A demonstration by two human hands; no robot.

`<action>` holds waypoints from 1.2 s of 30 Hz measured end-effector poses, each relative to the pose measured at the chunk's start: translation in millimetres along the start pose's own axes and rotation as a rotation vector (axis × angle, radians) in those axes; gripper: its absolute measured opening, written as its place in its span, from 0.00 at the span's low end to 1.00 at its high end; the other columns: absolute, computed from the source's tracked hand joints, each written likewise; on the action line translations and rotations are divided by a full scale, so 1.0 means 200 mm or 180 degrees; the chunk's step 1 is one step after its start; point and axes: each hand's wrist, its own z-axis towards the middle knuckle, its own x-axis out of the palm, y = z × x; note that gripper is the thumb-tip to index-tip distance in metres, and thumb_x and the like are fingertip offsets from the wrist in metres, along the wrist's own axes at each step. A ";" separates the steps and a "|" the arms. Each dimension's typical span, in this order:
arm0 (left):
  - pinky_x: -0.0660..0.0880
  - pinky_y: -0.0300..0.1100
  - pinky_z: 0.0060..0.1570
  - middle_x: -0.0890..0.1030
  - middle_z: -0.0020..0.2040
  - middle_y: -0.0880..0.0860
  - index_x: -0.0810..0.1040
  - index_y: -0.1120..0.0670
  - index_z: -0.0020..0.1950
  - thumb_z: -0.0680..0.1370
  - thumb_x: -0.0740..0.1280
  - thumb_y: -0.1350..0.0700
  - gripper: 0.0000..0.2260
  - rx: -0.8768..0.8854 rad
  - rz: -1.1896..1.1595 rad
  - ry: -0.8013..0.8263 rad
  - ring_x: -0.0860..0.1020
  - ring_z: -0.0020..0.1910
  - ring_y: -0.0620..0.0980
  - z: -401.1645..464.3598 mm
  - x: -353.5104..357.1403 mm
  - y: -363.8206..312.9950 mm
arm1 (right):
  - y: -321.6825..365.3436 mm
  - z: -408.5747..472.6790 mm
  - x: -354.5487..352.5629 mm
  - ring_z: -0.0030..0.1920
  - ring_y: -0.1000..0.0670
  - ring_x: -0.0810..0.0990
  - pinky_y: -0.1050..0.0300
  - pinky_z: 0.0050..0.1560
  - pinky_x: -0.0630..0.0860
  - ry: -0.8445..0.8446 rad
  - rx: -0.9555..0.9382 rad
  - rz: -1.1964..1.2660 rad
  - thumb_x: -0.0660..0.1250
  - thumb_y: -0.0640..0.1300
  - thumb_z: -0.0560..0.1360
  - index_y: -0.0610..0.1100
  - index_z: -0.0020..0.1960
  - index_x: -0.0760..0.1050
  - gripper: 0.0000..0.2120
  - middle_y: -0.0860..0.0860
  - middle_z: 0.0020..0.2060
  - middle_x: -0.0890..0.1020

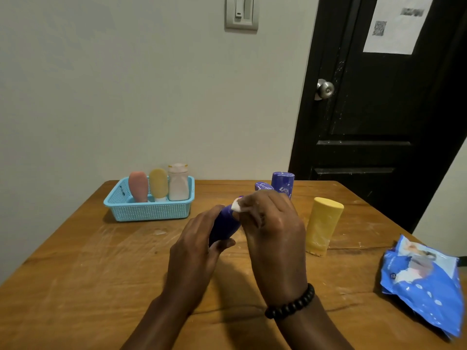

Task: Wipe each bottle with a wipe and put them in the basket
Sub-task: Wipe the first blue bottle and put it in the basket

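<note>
My left hand [194, 251] grips a dark purple bottle [223, 224], tilted above the middle of the table. My right hand [274, 233] presses a white wipe [237, 206] against the bottle's upper end. A light blue basket [151, 210] stands at the back left and holds a pink bottle [138, 186], a yellow bottle [158, 184] and a pale bottle with a white cap [178, 181], all upright. On the table stand a tall purple bottle [283, 184], a smaller purple one [263, 186] partly behind my right hand, and a yellow bottle [323, 226].
A blue pack of wipes [422, 281] lies near the table's right edge. The wooden table [101, 274] stands against a pale wall. A black door with a metal knob [326, 89] is behind the table at the right.
</note>
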 end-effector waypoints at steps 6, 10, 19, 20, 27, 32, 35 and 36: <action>0.74 0.37 0.50 0.76 0.62 0.42 0.66 0.40 0.70 0.73 0.73 0.51 0.28 -0.0136 -0.0259 -0.0270 0.74 0.57 0.40 0.02 0.00 0.00 | -0.03 0.03 -0.15 0.49 0.63 0.78 0.72 0.44 0.76 0.0125 0.1026 0.1346 0.74 0.43 0.70 0.53 0.50 0.80 0.10 0.61 0.45 0.80; 0.76 0.39 0.50 0.76 0.64 0.44 0.66 0.42 0.71 0.73 0.72 0.49 0.28 -0.0087 -0.0246 -0.0175 0.74 0.58 0.41 0.01 0.03 -0.01 | -0.01 0.07 -0.13 0.50 0.64 0.77 0.72 0.47 0.76 0.0287 0.0630 0.0875 0.72 0.48 0.70 0.51 0.54 0.80 0.13 0.60 0.50 0.79; 0.80 0.41 0.50 0.76 0.64 0.47 0.67 0.44 0.72 0.72 0.73 0.62 0.32 0.0022 -0.0004 -0.0120 0.73 0.59 0.41 0.00 0.00 0.00 | 0.02 -0.01 0.00 0.47 0.53 0.79 0.72 0.46 0.68 -0.0028 -0.0024 -0.0176 0.70 0.43 0.67 0.41 0.51 0.81 0.13 0.48 0.46 0.82; 0.78 0.39 0.51 0.76 0.64 0.47 0.66 0.44 0.72 0.72 0.74 0.63 0.33 0.0024 0.0014 -0.0100 0.73 0.59 0.41 0.00 0.00 0.00 | 0.03 -0.02 0.00 0.47 0.52 0.79 0.70 0.45 0.69 -0.0031 -0.0017 -0.0209 0.70 0.43 0.67 0.41 0.51 0.81 0.13 0.48 0.46 0.82; 0.75 0.38 0.52 0.75 0.64 0.42 0.68 0.44 0.71 0.73 0.73 0.58 0.29 -0.0005 -0.0054 -0.0200 0.74 0.58 0.41 0.02 0.01 0.01 | -0.03 -0.07 -0.11 0.45 0.60 0.78 0.70 0.41 0.76 0.0334 0.0565 0.0506 0.73 0.44 0.70 0.49 0.48 0.80 0.07 0.58 0.44 0.79; 0.78 0.41 0.51 0.76 0.64 0.44 0.68 0.44 0.71 0.73 0.74 0.56 0.29 -0.0016 -0.0173 -0.0180 0.75 0.59 0.43 0.02 0.04 0.00 | -0.02 0.01 -0.13 0.50 0.63 0.77 0.74 0.45 0.75 0.0100 0.0573 0.0608 0.66 0.53 0.71 0.50 0.55 0.79 0.16 0.59 0.50 0.78; 0.79 0.42 0.52 0.76 0.65 0.45 0.68 0.44 0.72 0.73 0.73 0.56 0.29 -0.0029 -0.0220 -0.0182 0.75 0.60 0.44 0.01 0.04 -0.01 | -0.01 0.02 -0.06 0.50 0.62 0.74 0.78 0.42 0.71 0.0306 0.0341 0.0209 0.73 0.45 0.71 0.47 0.56 0.80 0.14 0.55 0.51 0.78; 0.79 0.43 0.53 0.76 0.66 0.45 0.68 0.44 0.72 0.73 0.73 0.58 0.30 -0.0050 -0.0232 -0.0184 0.75 0.61 0.44 0.00 0.04 -0.01 | 0.00 0.01 -0.04 0.49 0.60 0.75 0.78 0.41 0.69 0.0296 0.0226 0.0046 0.73 0.44 0.70 0.46 0.54 0.80 0.13 0.53 0.50 0.79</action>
